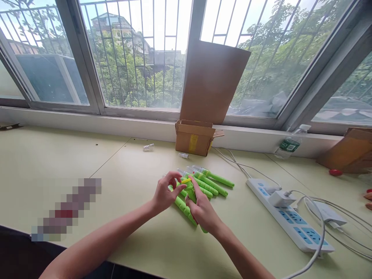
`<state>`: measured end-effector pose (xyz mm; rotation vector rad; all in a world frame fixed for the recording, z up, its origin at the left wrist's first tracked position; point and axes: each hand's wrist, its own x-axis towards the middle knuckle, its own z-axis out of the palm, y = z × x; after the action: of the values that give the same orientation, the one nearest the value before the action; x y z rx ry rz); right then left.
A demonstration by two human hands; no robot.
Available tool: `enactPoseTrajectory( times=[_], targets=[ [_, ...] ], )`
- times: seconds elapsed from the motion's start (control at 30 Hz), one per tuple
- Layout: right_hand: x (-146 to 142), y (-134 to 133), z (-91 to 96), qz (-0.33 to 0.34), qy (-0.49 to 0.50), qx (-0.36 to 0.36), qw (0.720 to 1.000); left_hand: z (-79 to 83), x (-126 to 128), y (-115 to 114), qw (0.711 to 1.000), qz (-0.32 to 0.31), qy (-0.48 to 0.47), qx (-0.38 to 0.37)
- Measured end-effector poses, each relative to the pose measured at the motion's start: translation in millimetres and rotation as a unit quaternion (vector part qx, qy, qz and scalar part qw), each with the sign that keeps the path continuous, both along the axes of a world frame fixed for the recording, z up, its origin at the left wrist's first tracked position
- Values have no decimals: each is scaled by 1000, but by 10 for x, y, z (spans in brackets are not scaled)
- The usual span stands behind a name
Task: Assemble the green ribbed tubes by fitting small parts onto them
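Observation:
My right hand is wrapped round a green plastic stick with a yellow rim at its upper end, its index finger stretched along the side. Thumb and curled fingers of my left hand close in a pinch at that yellow rim. Whether a small part also sits between them is hidden. Several more green sticks, most with clear tips, lie side by side just behind and around my hands. Another green stick lies under my hands, partly covered.
Behind the sticks lie a small clear piece and a whitish piece. A cardboard box stands against the window wall. To the right are a power strip with cables and a tilted plastic bottle. A blurred patch covers something at left.

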<state>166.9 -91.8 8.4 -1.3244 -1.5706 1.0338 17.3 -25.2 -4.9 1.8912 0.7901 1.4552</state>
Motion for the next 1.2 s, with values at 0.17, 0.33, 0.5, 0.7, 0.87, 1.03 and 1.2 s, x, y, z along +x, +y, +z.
enactPoseTrajectory(
  times=[0.17, 0.33, 0.5, 0.7, 0.87, 1.03, 1.2],
  targets=[
    [0, -3, -3, -3, 2, -2, 1000, -2, 14, -16, 1000, -1, -9, -5],
    [-12, -9, 36, 2, 19, -23, 1000, -5, 16, -27, 1000, -1, 1, 10],
    [-11, -9, 45, -5, 34, -28, 999, 3, 17, -39, 1000, 6, 2, 14],
    [-10, -11, 63, 21, 120, -67, 990, 53, 0, -46, 1000, 7, 7, 29],
    [-21, -23, 121, 29, 168, -81, 982, 68, -8, -33, 999, 0, 6, 35],
    [-32, -28, 134, 33, 195, -89, 976, 53, -7, -14, 1000, -9, 5, 28],
    [-33, -19, 112, 33, 199, -93, 975, 78, -7, -5, 1000, -13, -1, 17]
  ],
)
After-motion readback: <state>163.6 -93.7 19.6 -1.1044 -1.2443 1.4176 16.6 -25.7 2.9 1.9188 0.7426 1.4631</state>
